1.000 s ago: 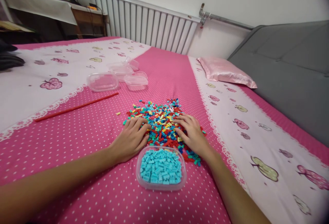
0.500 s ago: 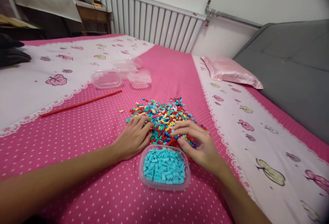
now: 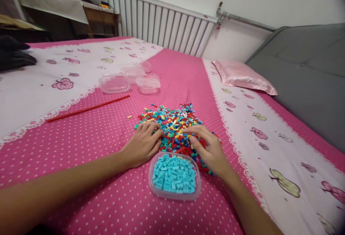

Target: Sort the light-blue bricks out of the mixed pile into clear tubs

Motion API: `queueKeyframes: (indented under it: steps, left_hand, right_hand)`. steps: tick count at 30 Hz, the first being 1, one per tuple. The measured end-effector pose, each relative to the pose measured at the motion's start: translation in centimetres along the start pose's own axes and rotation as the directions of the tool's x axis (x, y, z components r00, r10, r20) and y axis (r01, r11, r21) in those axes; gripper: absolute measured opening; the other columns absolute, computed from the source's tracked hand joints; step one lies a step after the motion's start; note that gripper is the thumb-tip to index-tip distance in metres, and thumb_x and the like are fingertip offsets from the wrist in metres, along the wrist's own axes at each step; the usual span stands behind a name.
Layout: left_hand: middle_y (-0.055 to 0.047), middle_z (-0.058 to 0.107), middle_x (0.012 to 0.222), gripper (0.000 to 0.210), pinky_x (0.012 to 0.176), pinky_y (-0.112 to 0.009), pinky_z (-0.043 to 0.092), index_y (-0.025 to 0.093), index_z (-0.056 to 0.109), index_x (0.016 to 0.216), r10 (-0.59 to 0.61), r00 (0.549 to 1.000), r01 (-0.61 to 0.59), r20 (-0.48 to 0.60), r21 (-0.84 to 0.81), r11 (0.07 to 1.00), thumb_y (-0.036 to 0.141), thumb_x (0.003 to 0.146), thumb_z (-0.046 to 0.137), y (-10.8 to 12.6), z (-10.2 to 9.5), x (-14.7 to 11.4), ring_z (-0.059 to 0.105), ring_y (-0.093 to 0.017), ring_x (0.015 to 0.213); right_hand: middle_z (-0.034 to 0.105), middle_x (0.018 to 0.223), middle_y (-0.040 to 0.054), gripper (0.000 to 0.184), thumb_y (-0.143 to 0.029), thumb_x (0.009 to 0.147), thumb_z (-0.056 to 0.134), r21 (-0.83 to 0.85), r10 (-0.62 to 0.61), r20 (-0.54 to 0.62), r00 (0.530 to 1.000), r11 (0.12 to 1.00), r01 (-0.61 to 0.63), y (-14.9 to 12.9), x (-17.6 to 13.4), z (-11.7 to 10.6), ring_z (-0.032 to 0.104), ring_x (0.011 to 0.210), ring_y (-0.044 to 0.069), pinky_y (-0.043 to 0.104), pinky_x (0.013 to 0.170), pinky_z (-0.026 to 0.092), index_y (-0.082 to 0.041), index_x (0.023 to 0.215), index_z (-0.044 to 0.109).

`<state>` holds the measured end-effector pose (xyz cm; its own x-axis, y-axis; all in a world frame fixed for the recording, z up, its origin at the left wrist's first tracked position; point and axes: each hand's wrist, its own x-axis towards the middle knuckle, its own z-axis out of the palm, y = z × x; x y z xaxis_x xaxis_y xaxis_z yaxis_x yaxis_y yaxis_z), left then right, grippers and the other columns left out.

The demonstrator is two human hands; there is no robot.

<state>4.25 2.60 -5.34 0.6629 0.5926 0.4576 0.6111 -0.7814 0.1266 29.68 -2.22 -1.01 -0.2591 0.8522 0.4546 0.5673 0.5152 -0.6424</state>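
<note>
A heap of small building bricks (image 3: 172, 125) in red, blue, yellow, green and white is spread on the bed. My left hand (image 3: 145, 139) rests palm down on the heap's left edge, its fingers slightly bent and apart, tips among the bricks. Over the right side of the heap is my right hand (image 3: 207, 147), thumb and index finger apart and reaching down to the bricks. Nothing shows between them; its other fingers are partly hidden. Just in front of the heap, between my forearms, stands a clear plastic tub (image 3: 198, 188) filled with light blue bricks (image 3: 174, 174).
Several clear plastic tubs (image 3: 114, 84) sit beyond the heap. A thin red stick (image 3: 88, 108) and a lone yellow brick (image 3: 129, 117) lie to the left. Farther off are a pink pillow (image 3: 242, 76), a grey headboard (image 3: 302, 73), a radiator (image 3: 159, 22) and a black glove-like item (image 3: 16, 55).
My right hand has shifted slightly, its fingertips now lower over the bricks; a light blue spot at its index fingertip no longer shows. The left hand stays in place. The view has shifted a little.
</note>
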Motion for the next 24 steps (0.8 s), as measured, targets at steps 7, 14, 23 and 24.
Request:
queueKeyframes:
  steps: [7, 14, 23, 24]
  left_hand:
    - [-0.01, 0.057, 0.113, 0.019, 0.094, -0.046, 0.036, 0.018, 0.06, 0.106, 0.007, 0.999, -0.007, -0.032, -0.007, 1.0, 0.025, 0.099, 0.045, 0.0, 0.3, 0.2, 0.047, -0.029, 0.105]
    - [-0.011, 0.057, 0.114, 0.019, 0.095, -0.047, 0.035, 0.018, 0.059, 0.106, 0.021, 0.999, -0.02, -0.042, 0.013, 1.0, 0.026, 0.1, 0.043, -0.1, 0.5, 0.2, 0.045, -0.029, 0.106]
    - [-0.011, 0.055, 0.115, 0.019, 0.095, -0.046, 0.035, 0.018, 0.058, 0.108, 0.023, 0.999, -0.022, -0.039, 0.028, 0.999, 0.025, 0.1, 0.043, -0.1, 0.7, 0.0, 0.044, -0.029, 0.105]
    - [-0.011, 0.055, 0.115, 0.019, 0.095, -0.046, 0.035, 0.018, 0.058, 0.109, 0.023, 0.999, -0.022, -0.043, 0.027, 0.999, 0.025, 0.1, 0.043, -0.2, 0.8, 0.0, 0.044, -0.028, 0.105]
  right_hand:
    - [0.068, 0.124, 0.0119, 0.034, -0.037, 0.099, 0.045, -0.183, 0.13, -0.206, 0.97, 0.969, -0.168, 4.9, 0.9, -0.4, 0.06, 0.118, 0.027, 0.048, 0.103, 0.045, -0.02, 0.123, 0.063]
    - [0.075, 0.096, 0.0069, 0.012, -0.029, 0.088, 0.062, -0.345, 0.134, -0.055, 0.989, 0.927, -0.145, 5.3, 5.5, 0.6, 0.065, 0.095, 0.026, 0.044, 0.092, 0.048, -0.023, 0.09, 0.072]
    - [0.071, 0.094, 0.0055, 0.032, -0.013, 0.082, 0.062, -0.369, 0.196, -0.058, 0.979, 0.907, -0.203, 6.5, 5.0, 2.1, 0.066, 0.084, 0.023, 0.037, 0.079, 0.052, -0.023, 0.112, 0.064]
    - [0.071, 0.094, 0.005, 0.034, -0.012, 0.081, 0.061, -0.358, 0.191, -0.047, 0.98, 0.913, -0.195, 6.6, 5.0, 2.0, 0.066, 0.085, 0.022, 0.037, 0.08, 0.052, -0.023, 0.113, 0.063]
